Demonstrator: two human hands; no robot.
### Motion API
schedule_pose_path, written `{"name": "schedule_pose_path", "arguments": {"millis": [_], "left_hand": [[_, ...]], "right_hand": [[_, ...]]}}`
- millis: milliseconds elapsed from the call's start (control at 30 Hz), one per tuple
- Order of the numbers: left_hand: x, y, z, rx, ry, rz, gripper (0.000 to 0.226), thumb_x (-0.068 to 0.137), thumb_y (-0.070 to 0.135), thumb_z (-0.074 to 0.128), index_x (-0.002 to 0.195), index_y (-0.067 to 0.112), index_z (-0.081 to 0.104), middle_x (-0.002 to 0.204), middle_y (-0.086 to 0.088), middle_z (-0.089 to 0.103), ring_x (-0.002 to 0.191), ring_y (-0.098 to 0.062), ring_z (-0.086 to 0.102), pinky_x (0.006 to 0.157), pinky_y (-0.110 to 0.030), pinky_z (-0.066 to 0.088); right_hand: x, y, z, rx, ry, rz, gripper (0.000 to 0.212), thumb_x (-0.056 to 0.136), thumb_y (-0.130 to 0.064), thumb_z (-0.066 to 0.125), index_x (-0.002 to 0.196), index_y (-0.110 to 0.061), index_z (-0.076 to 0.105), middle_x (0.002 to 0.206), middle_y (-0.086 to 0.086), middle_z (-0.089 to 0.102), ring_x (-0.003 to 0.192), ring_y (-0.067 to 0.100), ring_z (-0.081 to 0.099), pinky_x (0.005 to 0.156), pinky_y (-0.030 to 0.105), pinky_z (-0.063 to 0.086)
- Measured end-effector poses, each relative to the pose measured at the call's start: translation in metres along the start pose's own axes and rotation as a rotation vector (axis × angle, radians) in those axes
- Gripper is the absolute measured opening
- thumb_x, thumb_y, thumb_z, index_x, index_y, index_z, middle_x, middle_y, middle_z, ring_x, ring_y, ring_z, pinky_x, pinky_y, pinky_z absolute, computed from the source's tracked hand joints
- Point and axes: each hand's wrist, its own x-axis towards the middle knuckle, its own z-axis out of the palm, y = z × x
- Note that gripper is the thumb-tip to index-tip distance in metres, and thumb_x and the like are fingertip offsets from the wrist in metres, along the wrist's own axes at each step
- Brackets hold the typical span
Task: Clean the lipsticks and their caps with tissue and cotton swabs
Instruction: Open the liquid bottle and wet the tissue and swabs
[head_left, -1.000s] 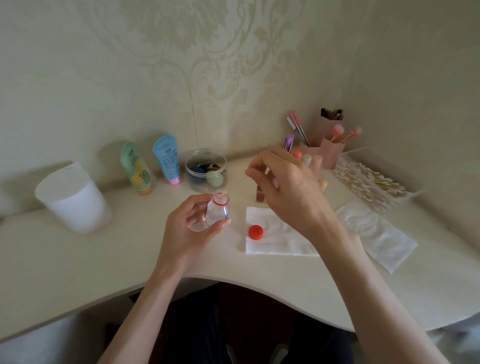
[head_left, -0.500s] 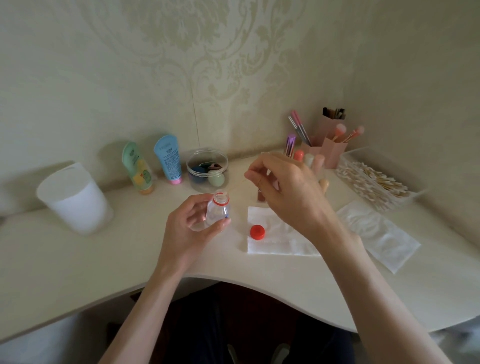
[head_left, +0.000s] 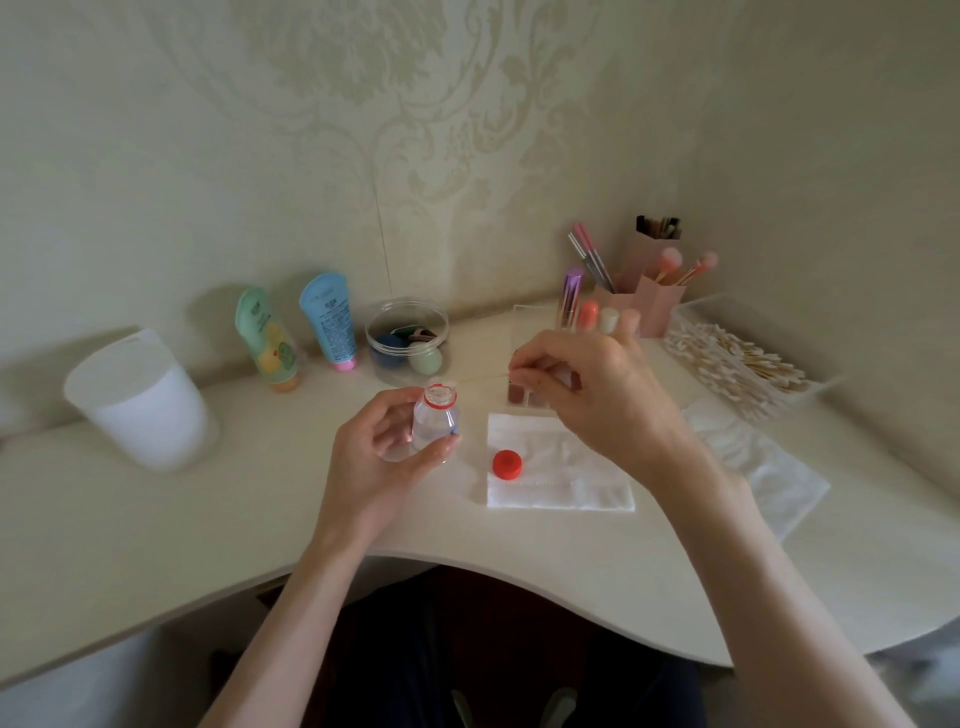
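Observation:
My left hand (head_left: 379, 457) grips a small clear bottle (head_left: 435, 422) with a red-ringed open neck, held upright above the table. My right hand (head_left: 587, 389) pinches a thin cotton swab (head_left: 480, 378) that points left, its tip close to the bottle's mouth. The bottle's red cap (head_left: 507, 464) lies on a white tissue (head_left: 561, 478) in front of me. Behind my right hand, several lipsticks (head_left: 589, 314) stand in a clear holder (head_left: 524, 353), partly hidden by my fingers.
A clear box of cotton swabs (head_left: 737, 364) sits at the right, with a second tissue (head_left: 763, 462) in front of it. Pink brush cups (head_left: 654, 301) stand at the back. A white cup (head_left: 143, 400), two tubes (head_left: 296, 332) and a clear jar (head_left: 408, 338) line the left rear.
My right hand has turned the swab from pointing up-back to pointing left toward the bottle's mouth. My left hand holds the bottle nearly unmoved.

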Motion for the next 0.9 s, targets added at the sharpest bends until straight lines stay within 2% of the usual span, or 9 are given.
{"name": "schedule_pose_path", "arguments": {"millis": [67,100,167,233,333,467,633,800,900], "left_hand": [[-0.001,0.002,0.004,0.003,-0.009,0.000,0.048,0.071,0.006,0.092,0.107,0.030,0.072,0.100,0.014,0.079,0.093,-0.007,0.073,0.087,-0.020,0.052],[-0.002,0.003,0.007,0.001,-0.013,-0.001,0.048,0.071,0.007,0.093,0.107,0.031,0.072,0.100,0.015,0.079,0.093,-0.005,0.072,0.086,-0.019,0.052],[-0.003,0.003,0.011,0.007,-0.021,-0.002,0.048,0.071,0.009,0.093,0.108,0.031,0.072,0.101,0.014,0.079,0.093,-0.007,0.072,0.086,-0.019,0.052],[-0.002,0.004,0.013,0.016,-0.031,-0.001,0.048,0.071,0.008,0.094,0.108,0.030,0.073,0.102,0.012,0.079,0.095,-0.009,0.072,0.088,-0.022,0.052],[-0.002,0.009,0.018,0.039,-0.043,0.014,0.048,0.072,0.007,0.093,0.110,0.026,0.073,0.102,0.014,0.078,0.093,-0.005,0.071,0.086,-0.017,0.051],[-0.003,0.014,0.026,0.028,-0.058,0.031,0.049,0.071,0.008,0.093,0.112,0.026,0.072,0.106,0.012,0.079,0.100,-0.008,0.073,0.090,-0.021,0.053],[-0.005,0.024,0.044,0.010,-0.084,0.042,0.053,0.069,0.005,0.093,0.112,0.027,0.071,0.104,0.017,0.078,0.097,-0.002,0.073,0.087,-0.014,0.052],[-0.010,0.030,0.068,-0.040,-0.140,0.028,0.052,0.069,0.006,0.094,0.112,0.025,0.071,0.106,0.012,0.079,0.099,-0.008,0.074,0.087,-0.017,0.054],[-0.016,0.035,0.084,-0.071,-0.179,0.033,0.048,0.071,0.004,0.093,0.111,0.022,0.072,0.101,0.011,0.079,0.091,-0.005,0.073,0.082,-0.015,0.054]], "right_hand": [[-0.004,0.003,-0.001,-0.012,-0.003,-0.014,0.003,0.098,-0.037,0.069,0.098,-0.037,0.072,0.082,-0.022,0.075,0.091,0.008,0.059,0.094,0.056,0.039],[-0.006,0.004,-0.003,-0.020,-0.009,-0.015,0.004,0.099,-0.034,0.070,0.099,-0.036,0.074,0.083,-0.024,0.075,0.093,0.008,0.051,0.092,0.054,0.041],[-0.010,0.005,-0.008,-0.021,-0.036,-0.015,0.012,0.100,-0.025,0.070,0.104,-0.032,0.079,0.085,-0.026,0.073,0.095,0.000,0.045,0.091,0.038,0.044],[-0.013,0.007,-0.013,0.014,-0.053,-0.025,0.015,0.100,-0.015,0.070,0.106,-0.023,0.082,0.089,-0.020,0.075,0.091,-0.006,0.056,0.084,0.029,0.050],[-0.020,0.012,-0.017,0.016,-0.012,-0.033,0.011,0.098,-0.014,0.073,0.102,-0.021,0.081,0.090,-0.015,0.077,0.078,0.007,0.064,0.074,0.037,0.055],[-0.031,0.018,-0.022,0.040,0.049,-0.024,0.007,0.099,-0.020,0.072,0.101,-0.020,0.079,0.087,-0.013,0.075,0.075,0.010,0.067,0.071,0.037,0.057],[-0.048,0.026,-0.031,0.086,0.103,0.073,0.011,0.094,-0.013,0.074,0.100,-0.021,0.078,0.083,-0.016,0.071,0.079,0.008,0.067,0.069,0.011,0.046],[-0.073,0.056,-0.048,0.066,0.185,0.163,0.009,0.090,-0.015,0.081,0.092,-0.023,0.079,0.086,-0.013,0.069,0.074,0.011,0.064,0.065,0.019,0.048],[-0.091,0.081,-0.057,0.070,0.239,0.279,0.013,0.089,-0.012,0.082,0.092,-0.024,0.080,0.086,-0.015,0.070,0.074,0.010,0.063,0.065,0.016,0.045]]}}
